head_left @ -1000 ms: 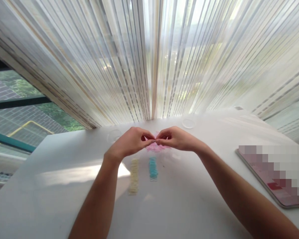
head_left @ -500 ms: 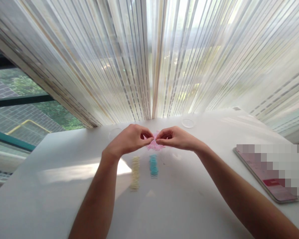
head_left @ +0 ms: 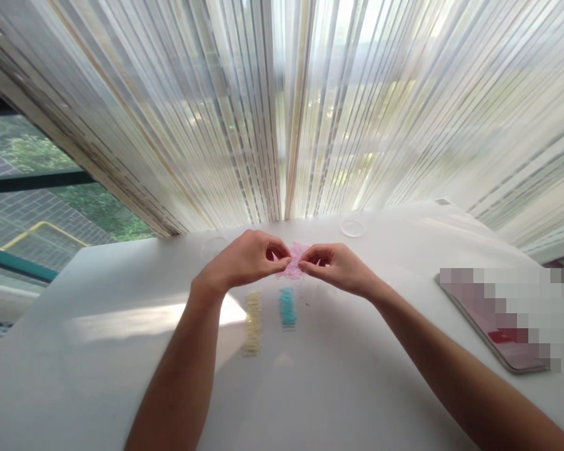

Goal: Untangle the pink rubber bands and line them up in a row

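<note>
Over a loose pile of small pink pieces (head_left: 295,270), my left hand (head_left: 254,258) is pinched, thumb against fingertips. My right hand (head_left: 331,263) makes a similar pinch just to the right, its tips a small distance from the left ones. Whatever is between either hand's fingers is too small to make out. Nearer to me lies a neat column of thin blue pieces (head_left: 287,307). Left of it runs a longer column of thin pale yellow pieces (head_left: 252,324). Both hands hide parts of the pink pile.
On the white table (head_left: 357,388) a clear round lid or dish (head_left: 352,228) lies at the back, and another clear round dish (head_left: 211,249) sits behind my left hand. A pink-edged flat object (head_left: 493,338), partly pixelated, is at right. Striped curtains (head_left: 282,113) hang behind the table.
My right hand has drawn slightly right and down, so the gap between the two pinches is wider. The whole view has shifted a little; the coloured columns look unchanged.
</note>
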